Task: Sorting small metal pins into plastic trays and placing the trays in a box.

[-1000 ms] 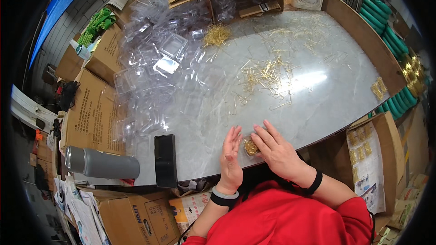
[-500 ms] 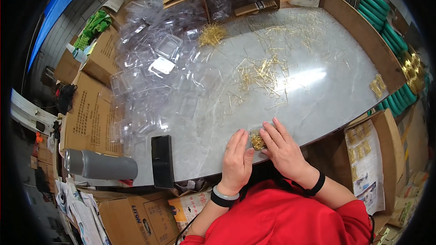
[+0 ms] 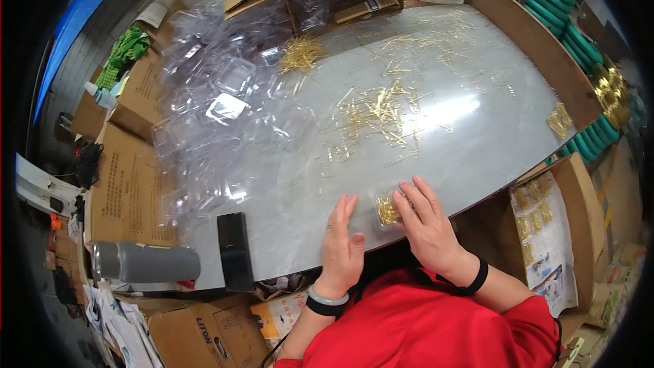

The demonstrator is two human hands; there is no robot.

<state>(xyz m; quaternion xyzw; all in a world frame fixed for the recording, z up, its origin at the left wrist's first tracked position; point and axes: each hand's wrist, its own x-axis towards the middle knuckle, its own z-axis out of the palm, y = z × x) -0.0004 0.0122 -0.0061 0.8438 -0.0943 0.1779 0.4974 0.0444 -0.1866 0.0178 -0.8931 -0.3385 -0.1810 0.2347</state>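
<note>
Head view: at six o'clock, by the near edge of the grey table (image 3: pixel 477 157), a small clear pack of gold pins (image 3: pixel 387 208) lies flat, its long axis running twelve to six. The right hand (image 3: pixel 426 221) presses it with spread fingers; the left hand (image 3: pixel 343 235) rests flat just beside. Bare tabletop opens toward three o'clock. Both hands have slid slightly left since earlier.
</note>
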